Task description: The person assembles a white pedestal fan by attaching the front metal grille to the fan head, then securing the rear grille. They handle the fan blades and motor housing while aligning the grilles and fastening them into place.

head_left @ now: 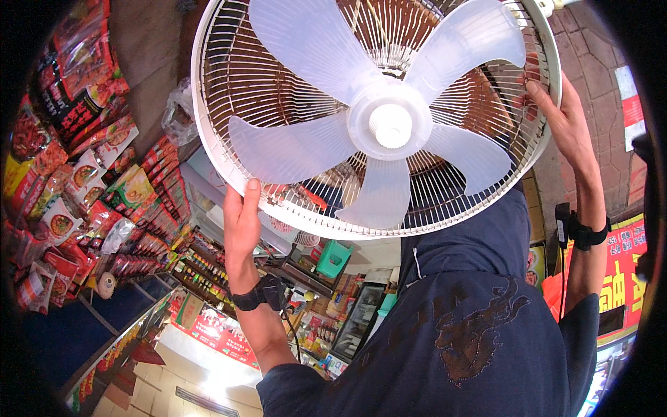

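Observation:
A fan (299, 149) fills the upper middle, its pale translucent blades facing me and no grille in front of them. At its hub sits a white ribbed blade nut (391, 126). Behind the blades spreads a wire rear guard with a white outer ring (208, 132). My left hand (241, 219) grips this ring at the lower left, thumb on the near side. On the right side, my right hand (566, 121) clasps the ring, its fingers partly behind the wires. Both wrists wear black straps.
Rows of colourful food packets (90, 167) hang at the left beside a clear plastic bag (180, 111). A teal plastic basket (335, 258) and a glass-door fridge (358, 321) stand farther in. Brick paving (590, 76) lies to the right, with a red-and-yellow sign (625, 278) below.

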Demonstrator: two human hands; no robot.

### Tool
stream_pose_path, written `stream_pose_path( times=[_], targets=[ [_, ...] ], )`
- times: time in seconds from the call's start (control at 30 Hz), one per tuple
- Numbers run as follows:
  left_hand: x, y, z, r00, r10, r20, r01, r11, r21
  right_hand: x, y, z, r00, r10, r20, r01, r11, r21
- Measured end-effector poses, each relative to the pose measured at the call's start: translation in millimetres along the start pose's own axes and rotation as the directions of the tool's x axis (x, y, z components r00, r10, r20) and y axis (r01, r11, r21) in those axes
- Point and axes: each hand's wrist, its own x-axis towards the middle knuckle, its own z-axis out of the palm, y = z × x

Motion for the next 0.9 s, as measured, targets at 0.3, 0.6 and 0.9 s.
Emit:
stream_pose_path(
  times=[0.3,0.6,0.9],
  targets=[
    [-4.6,-5.2,-6.6,0.999,-0.035,0.02,0.038,0.983,-0.18,-11.2,-2.3,1.1,0.999,0.031,-0.015,-0.03,0.998,0.049],
    [-1.7,-11.7,-6.4,1.0,-0.028,-0.001,0.027,0.986,-0.167,-42.8,1.2,14.0,0.98,0.186,0.068,-0.193,0.972,0.13],
    [16.6,-15.7,-6.2,0.999,-0.042,-0.017,0.036,0.964,-0.265,-55.3,2.1,21.2,0.934,0.322,0.155,-0.35,0.912,0.215]
  ],
)
